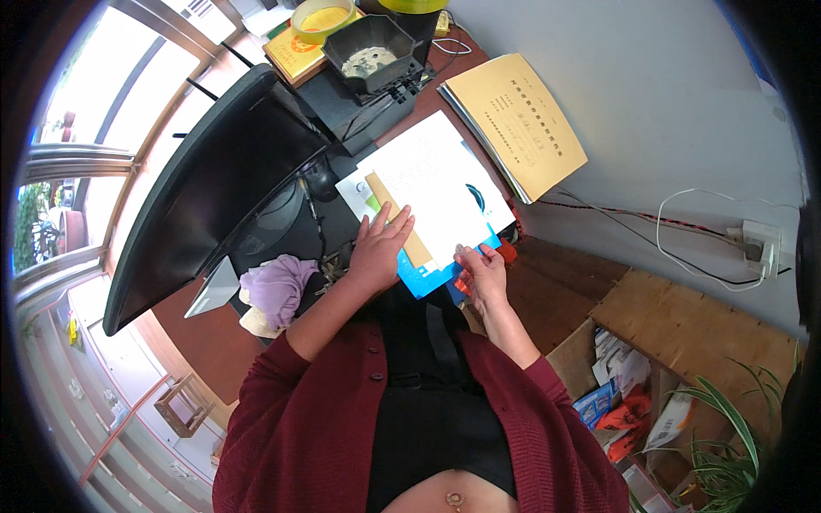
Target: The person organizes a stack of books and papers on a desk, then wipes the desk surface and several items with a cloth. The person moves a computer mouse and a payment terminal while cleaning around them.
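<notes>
My left hand (380, 249) lies palm down with fingers spread over a tan paper strip (420, 255) and the white sheets (426, 170) beside it. Beyond the lower corner of the sheets, my right hand (484, 277) is half curled, its fingertips at the paper's edge. Whether they pinch the paper or something small is unclear. Under the sheets, a bright blue cover or folder (420, 282) sticks out towards me. A printed page with a green mark (354, 186) shows at the left of the stack.
Left stands a black monitor (211, 186), with a lilac cloth (282, 288) near its base. A thick tan document folder (519, 125) bearing writing lies at the right. Behind are a black plastic pot (369, 54) and a tape roll (321, 22). Cables reach a wall socket (760, 247).
</notes>
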The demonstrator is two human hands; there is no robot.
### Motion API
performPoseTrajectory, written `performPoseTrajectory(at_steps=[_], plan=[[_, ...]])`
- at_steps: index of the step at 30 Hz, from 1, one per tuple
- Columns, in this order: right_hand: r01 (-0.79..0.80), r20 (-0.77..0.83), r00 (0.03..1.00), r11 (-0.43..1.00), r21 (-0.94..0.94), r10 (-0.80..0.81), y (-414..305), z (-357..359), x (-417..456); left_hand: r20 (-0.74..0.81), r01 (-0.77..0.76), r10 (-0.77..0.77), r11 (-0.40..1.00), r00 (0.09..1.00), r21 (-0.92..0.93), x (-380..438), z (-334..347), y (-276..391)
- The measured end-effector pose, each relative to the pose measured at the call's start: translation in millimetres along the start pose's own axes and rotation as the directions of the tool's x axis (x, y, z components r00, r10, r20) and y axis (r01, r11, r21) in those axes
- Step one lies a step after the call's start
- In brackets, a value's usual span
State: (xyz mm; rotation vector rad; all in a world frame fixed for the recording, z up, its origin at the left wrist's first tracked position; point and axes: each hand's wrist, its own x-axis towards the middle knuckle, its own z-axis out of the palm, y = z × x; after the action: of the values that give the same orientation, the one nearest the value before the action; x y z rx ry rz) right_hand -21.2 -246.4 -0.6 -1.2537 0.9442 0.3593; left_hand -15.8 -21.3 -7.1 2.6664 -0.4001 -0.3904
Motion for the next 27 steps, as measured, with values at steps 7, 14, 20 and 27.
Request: performPoseTrajectory(at_steps=[7, 14, 20, 27], plan=[[0.26, 0.131, 0.963, 0.938, -0.227, -0.235, 17, -16, 33, 0.006, -0.019, 0.019, 1.0, 1.0, 0.004, 1, 1, -1], [0.669, 0.196, 0.725, 0.607, -0.429, -0.66, -7, -34, 24, -0.19, 0.038, -0.104, 0.946, 0.976, -0.321, -1, 13, -4], [0.565, 0.222, 0.825, 0.774, -0.286, -0.52, -39, -59, 45, -0.311, 0.021, -0.138, 0.936, 0.94, -0.351, -10, 15, -14], [0.293, 0.214, 0.943, 0.938, -0.183, -0.253, -28, -59, 59, -0.161, 0.174, -0.408, 0.669, 0.899, -0.723, 2, 27, -5]])
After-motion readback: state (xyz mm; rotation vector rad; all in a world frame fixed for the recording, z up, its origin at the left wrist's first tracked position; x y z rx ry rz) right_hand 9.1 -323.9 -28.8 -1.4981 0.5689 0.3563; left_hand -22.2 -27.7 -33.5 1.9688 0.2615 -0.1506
